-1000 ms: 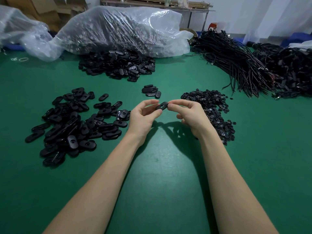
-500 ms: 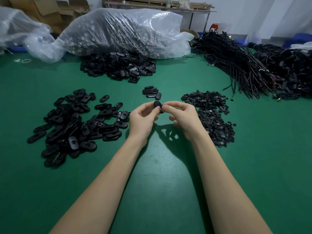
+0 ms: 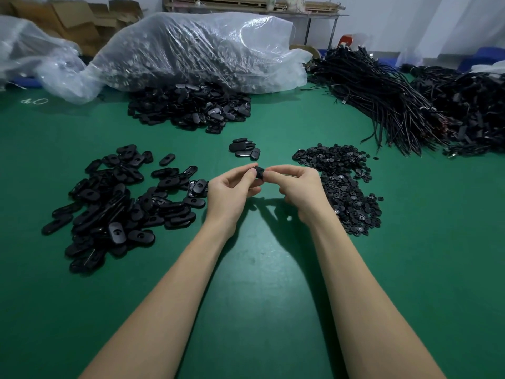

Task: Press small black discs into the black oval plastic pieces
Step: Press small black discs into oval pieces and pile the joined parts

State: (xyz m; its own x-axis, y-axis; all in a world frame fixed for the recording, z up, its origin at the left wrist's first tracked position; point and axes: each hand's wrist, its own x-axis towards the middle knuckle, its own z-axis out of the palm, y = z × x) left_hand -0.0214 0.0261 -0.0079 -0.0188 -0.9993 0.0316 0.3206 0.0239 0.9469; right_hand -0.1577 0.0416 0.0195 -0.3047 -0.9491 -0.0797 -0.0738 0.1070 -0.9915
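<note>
Black oval plastic piece (image 3: 259, 172) sits pinched between the fingertips of a worker's left hand (image 3: 232, 191) and right hand (image 3: 296, 187), raised above the green table (image 3: 259, 283). A heap of oval pieces (image 3: 117, 203) lies to the left, a pile of small black discs (image 3: 347, 187) to the right, and bundled black cords (image 3: 382, 105) lie beyond.

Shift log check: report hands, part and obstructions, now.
Left hand and right hand both pinching one black oval piece above the green table. Disc not discernible. Nothing in the way.
</note>
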